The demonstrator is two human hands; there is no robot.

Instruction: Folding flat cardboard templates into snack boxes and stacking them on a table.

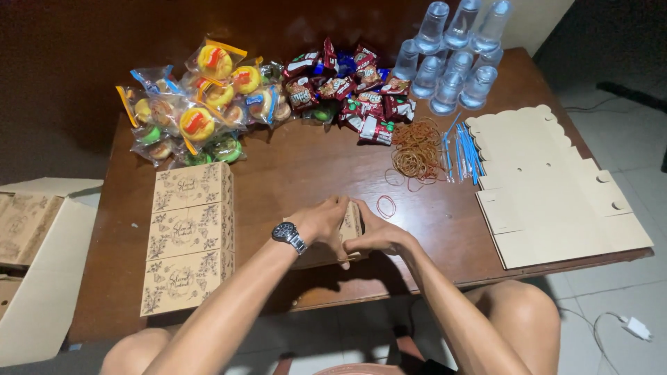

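Observation:
Both my hands grip a small tan cardboard box (351, 223) at the front middle of the brown table (299, 167). My left hand (321, 219), with a wristwatch (288, 236) on its wrist, covers the box's left side and top. On the box's right side, my right hand (377, 233) presses. Most of the box is hidden under my fingers. A loose red rubber band (386, 205) lies just beyond my right hand.
Three closed printed boxes (189, 236) sit in a row at left. Wrapped cakes (198, 104), red snack packets (354, 90), sealed water cups (455, 59), a rubber band pile (417, 149), blue straws (462, 153) and flat box blanks (549, 187) lie beyond. An open carton (35, 264) stands at far left.

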